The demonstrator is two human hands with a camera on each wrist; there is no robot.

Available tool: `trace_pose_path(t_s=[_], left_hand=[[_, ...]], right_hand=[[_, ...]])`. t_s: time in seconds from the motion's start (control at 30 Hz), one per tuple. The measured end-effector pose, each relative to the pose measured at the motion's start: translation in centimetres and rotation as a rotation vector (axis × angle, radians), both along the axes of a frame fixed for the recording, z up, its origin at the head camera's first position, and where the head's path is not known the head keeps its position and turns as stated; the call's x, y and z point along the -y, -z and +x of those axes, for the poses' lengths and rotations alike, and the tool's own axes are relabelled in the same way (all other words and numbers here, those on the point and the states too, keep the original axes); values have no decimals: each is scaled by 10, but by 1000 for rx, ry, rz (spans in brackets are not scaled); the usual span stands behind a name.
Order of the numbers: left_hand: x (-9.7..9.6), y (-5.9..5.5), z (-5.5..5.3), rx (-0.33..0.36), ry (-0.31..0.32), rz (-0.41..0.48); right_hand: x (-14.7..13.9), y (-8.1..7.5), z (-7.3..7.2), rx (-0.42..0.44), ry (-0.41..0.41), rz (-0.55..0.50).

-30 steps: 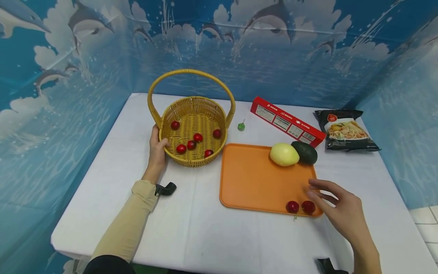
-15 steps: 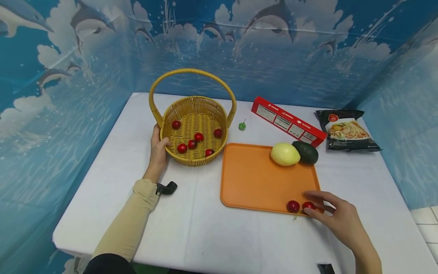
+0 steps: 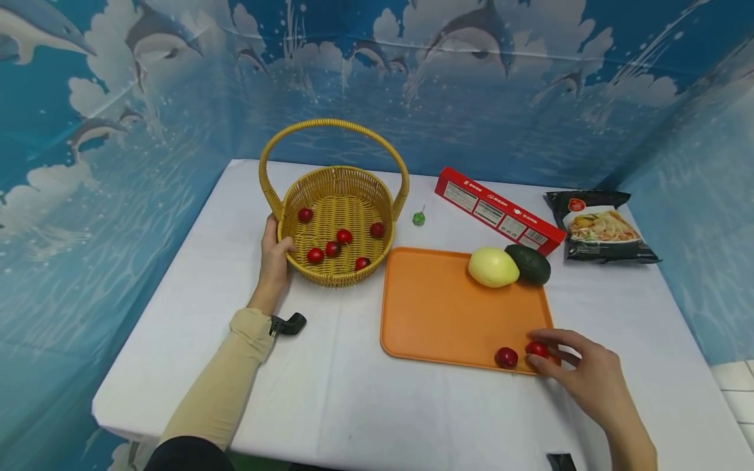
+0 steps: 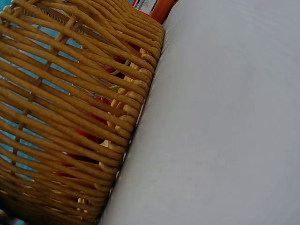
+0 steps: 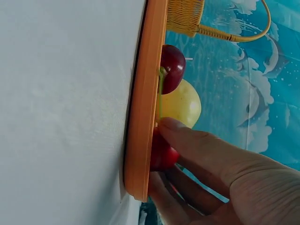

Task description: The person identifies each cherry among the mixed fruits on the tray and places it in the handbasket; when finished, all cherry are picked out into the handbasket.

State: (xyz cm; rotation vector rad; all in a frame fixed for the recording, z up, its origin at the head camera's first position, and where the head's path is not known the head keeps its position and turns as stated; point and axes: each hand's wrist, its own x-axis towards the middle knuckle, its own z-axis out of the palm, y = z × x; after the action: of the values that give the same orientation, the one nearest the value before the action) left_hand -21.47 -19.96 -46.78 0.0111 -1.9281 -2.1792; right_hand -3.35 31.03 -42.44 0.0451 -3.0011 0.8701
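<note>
My left hand (image 3: 273,261) grips the left side of a yellow wicker basket (image 3: 334,280), thumb over its rim. Several red cherries (image 3: 344,237) lie scattered inside; in the left wrist view the basket's woven wall (image 4: 70,108) fills the left half. At the near right corner of an orange tray (image 3: 436,314), my right hand (image 3: 589,373) pinches a red cherry (image 3: 537,349) between thumb and fingers. A darker cherry (image 3: 506,358) with a green stem sits just left of it. In the right wrist view the thumb presses on the held cherry (image 5: 161,152), which is partly covered.
A yellow lemon-like fruit (image 3: 493,267) and a dark green avocado (image 3: 528,264) sit at the tray's far right corner. Behind lie a red box (image 3: 501,209) and a black food packet (image 3: 603,226). A small green item (image 3: 419,218) lies right of the basket.
My right hand has come down and left onto the right-hand cherry, its fingers closing around it; the cherry has shifted slightly. The left hand stays on the basket.
</note>
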Motion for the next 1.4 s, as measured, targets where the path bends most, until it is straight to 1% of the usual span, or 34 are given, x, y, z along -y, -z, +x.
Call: trace_pose_path(t_s=[0.13,0.23,0.3,0.43,0.53,0.63,0.77,0.93,1.13,1.27,1.4], left_hand=[[0,-1,0,-1,-1,-8],[0,0,0,0,1,-5],[1,0,0,2,4,-4],[1,0,0,6,4,12],[1,0,1,7,7,23],[1,-1,1,7,11,25],[1,-2,2,-1,13,34],[0,-1,1,-1,17,33],[0,-1,0,1,21,36],[0,-2,1,6,19,35],[0,-3,2,19,15,27]], right_hand=[[-1,-6,-5,-15,24,-18],[1,-13,-11,-25,12,-33],[4,-19,-17,-47,-12,-33],[20,-33,-31,-77,-84,-71],[37,-43,-41,-72,-124,-120],[58,-49,-50,-61,-156,-161],[88,-53,-62,-52,-220,-233],[122,-58,-79,-25,-286,-293],[160,-64,-103,-10,-357,-386],[181,-64,-119,-24,-395,-443],[200,-62,-134,-80,-419,-441]])
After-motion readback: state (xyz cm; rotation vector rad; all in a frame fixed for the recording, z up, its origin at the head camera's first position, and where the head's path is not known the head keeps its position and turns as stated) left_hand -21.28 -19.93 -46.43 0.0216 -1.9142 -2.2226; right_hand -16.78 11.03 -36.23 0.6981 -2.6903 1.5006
